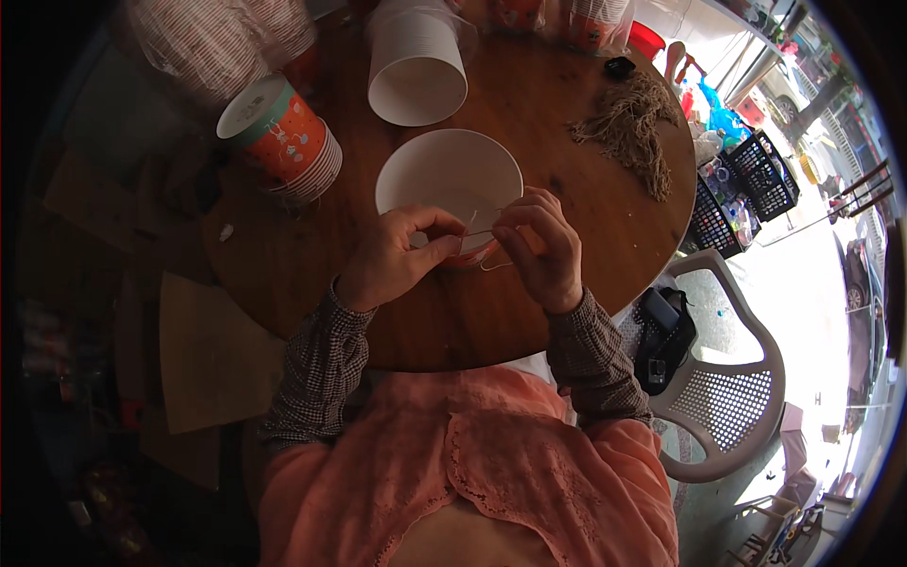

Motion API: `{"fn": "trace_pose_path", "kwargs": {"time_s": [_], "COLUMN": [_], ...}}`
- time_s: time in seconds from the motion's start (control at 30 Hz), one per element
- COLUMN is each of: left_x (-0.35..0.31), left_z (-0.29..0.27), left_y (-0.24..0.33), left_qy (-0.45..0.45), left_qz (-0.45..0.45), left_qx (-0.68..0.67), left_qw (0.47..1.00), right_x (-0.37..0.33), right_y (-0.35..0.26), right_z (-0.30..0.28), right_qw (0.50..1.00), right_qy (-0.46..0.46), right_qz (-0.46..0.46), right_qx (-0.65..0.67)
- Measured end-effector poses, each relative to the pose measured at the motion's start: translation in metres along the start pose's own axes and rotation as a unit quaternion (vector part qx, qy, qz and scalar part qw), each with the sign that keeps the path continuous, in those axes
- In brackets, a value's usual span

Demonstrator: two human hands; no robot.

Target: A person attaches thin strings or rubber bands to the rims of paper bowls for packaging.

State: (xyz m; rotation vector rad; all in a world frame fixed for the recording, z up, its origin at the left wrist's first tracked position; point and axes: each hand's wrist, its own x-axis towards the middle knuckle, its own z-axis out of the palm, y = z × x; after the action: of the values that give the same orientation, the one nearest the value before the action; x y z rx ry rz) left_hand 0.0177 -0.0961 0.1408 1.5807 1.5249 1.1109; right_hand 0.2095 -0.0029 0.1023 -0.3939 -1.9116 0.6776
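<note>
- Coral lace-trimmed cloth (510, 425) lies nearest my camera.
- Fingers of the left hand (397, 257) and right hand (543, 246) pinch a thin pale string (480, 232) by the near rim of a white round paper tub (449, 170).
- I judge slack fingers could drop it, or snagging tip the tub.

Rnd wood tbl (614, 231), plastic chair (729, 416), R daylight (803, 312)

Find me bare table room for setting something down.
Bare wooden tabletop shows between the right hand and the string bundle, and between the orange tub stack and the left hand. The far edge is crowded with the white tub stack and plastic-wrapped tubs; the open tub occupies the middle.
</note>
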Motion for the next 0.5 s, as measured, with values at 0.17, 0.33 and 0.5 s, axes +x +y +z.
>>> {"fn": "trace_pose_path", "kwargs": {"time_s": [0.17, 0.33, 0.5], "left_x": [0.0, -0.001, 0.0], "left_z": [-0.005, -0.004, -0.002], "left_y": [-0.011, -0.016, -0.011], "left_qy": [0.013, 0.046, 0.018], "left_qz": [0.05, 0.036, -0.031], "left_qx": [0.094, -0.03, -0.099], "left_qw": [0.994, 0.998, 0.994], "right_x": [0.003, 0.012, 0.016], "right_y": [-0.003, -0.022, -0.037], "right_z": [-0.012, -0.022, -0.008], "right_qw": [0.999, 0.989, 0.989], "right_qy": [0.007, -0.026, -0.115], "right_qz": [-0.005, -0.055, -0.058], "right_qx": [-0.043, -0.134, -0.077]}}
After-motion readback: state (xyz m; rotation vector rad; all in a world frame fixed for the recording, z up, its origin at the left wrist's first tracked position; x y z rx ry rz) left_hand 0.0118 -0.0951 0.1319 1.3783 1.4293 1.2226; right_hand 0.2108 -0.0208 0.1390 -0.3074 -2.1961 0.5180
